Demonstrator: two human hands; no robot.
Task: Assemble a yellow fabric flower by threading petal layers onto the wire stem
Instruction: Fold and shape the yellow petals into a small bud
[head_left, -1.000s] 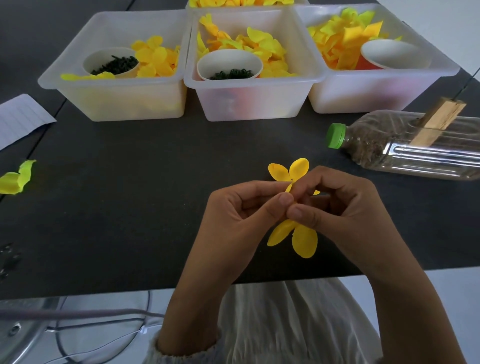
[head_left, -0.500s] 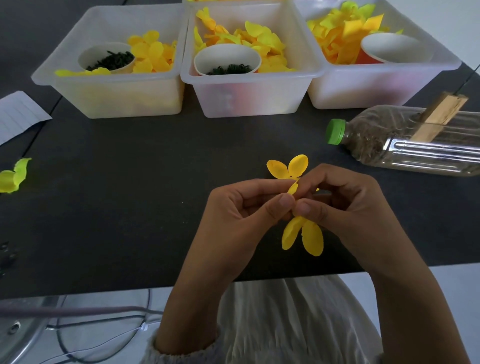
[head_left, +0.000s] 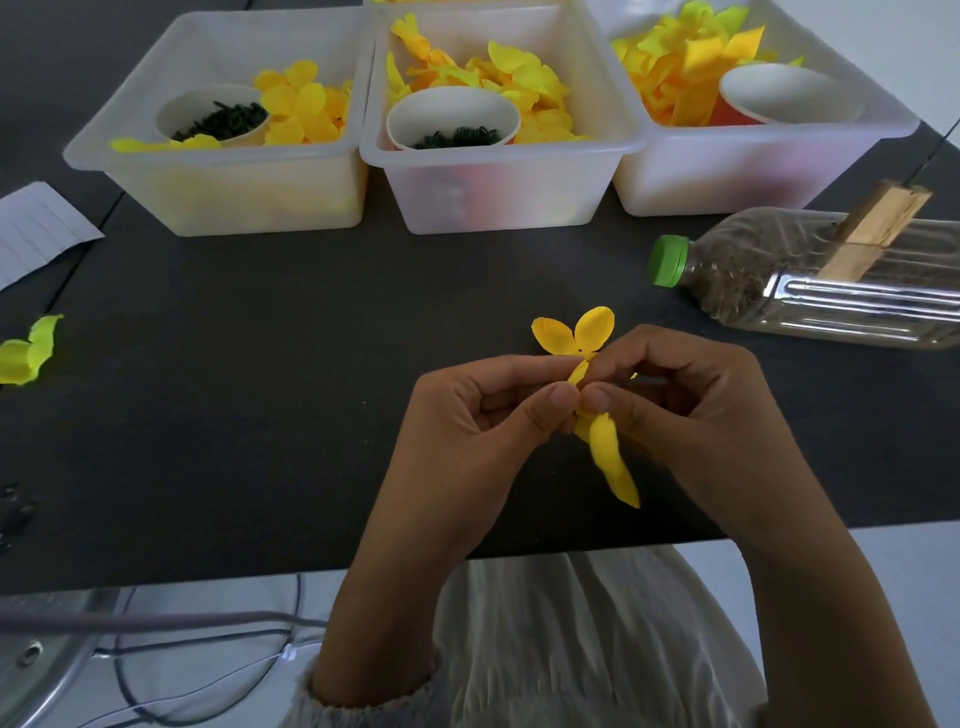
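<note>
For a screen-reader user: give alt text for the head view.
Left hand and right hand pinch a yellow fabric petal layer above a black table; beyond stand three translucent plastic bins of petals.

Both forearms are bare; a fuzzy grey knit cuff (head_left: 363, 714) rings the left wrist (the right sleeve is out of view).

One head-worn camera looks forward and down, close above the black table (head_left: 260, 364); bins (head_left: 498, 156) line its far edge.
</note>
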